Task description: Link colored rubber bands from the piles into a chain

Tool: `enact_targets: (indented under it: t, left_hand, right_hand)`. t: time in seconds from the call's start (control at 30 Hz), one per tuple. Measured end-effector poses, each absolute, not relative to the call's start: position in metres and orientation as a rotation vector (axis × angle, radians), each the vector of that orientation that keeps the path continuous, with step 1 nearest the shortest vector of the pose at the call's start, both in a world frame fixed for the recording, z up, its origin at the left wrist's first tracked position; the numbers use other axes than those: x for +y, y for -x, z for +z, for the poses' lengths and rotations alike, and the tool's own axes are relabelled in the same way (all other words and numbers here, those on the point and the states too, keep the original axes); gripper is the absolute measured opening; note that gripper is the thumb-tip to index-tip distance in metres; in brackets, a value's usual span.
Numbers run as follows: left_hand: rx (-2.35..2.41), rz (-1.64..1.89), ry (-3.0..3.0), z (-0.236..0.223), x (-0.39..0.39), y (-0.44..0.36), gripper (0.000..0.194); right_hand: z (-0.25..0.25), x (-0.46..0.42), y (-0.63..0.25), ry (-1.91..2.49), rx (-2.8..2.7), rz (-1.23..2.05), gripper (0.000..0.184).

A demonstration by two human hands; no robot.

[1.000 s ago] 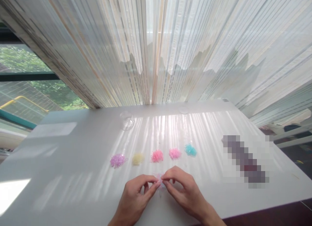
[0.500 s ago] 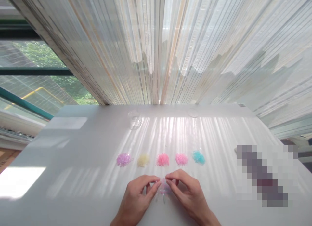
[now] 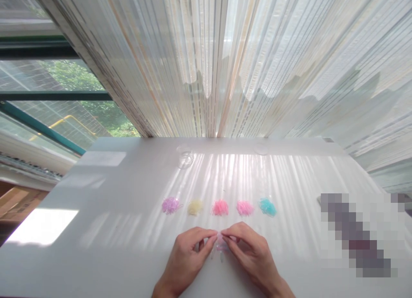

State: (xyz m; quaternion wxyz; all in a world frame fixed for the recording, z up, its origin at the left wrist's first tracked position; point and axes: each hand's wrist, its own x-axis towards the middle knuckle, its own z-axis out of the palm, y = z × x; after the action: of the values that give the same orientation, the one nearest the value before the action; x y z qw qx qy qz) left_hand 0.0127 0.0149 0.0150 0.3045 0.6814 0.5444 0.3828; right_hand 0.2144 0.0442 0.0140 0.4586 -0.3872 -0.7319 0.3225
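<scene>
My left hand [image 3: 188,255] and my right hand [image 3: 252,253] face each other low in the middle of the view, thumb and index finger pinched on each. Their fingertips almost meet. Whatever the pinches hold is too small to make out. Just below the fingertips is a small translucent pink-lilac cluster [image 3: 221,248] with clear narrow ends, partly hidden by my right fingers. Beyond my hands lies a row of small heaps of thin glossy pieces: purple [image 3: 170,205], pale yellow [image 3: 195,207], coral pink [image 3: 220,207], light pink [image 3: 245,208] and turquoise [image 3: 268,207].
A clear round container [image 3: 185,158] stands toward the back of the white table [image 3: 122,263], and a clear flat disc [image 3: 261,149] lies farther right. A blurred-out patch [image 3: 357,238] covers something at the right. Striped sheer curtains [image 3: 206,75] hang along the back edge.
My fingertips have come slightly closer together, both hands still pinched. The whole scene has shifted a little to the right in view. The heaps lie as before.
</scene>
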Motion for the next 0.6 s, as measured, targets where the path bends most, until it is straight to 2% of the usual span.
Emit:
enact_targets:
  t: [0.6]
  left_hand:
    - [1.483, 1.039, -1.838, 0.015, 0.014, -0.024, 0.016]
  right_hand:
    - [0.008, 0.042, -0.22, 0.983, -1.782, 0.727, 0.018]
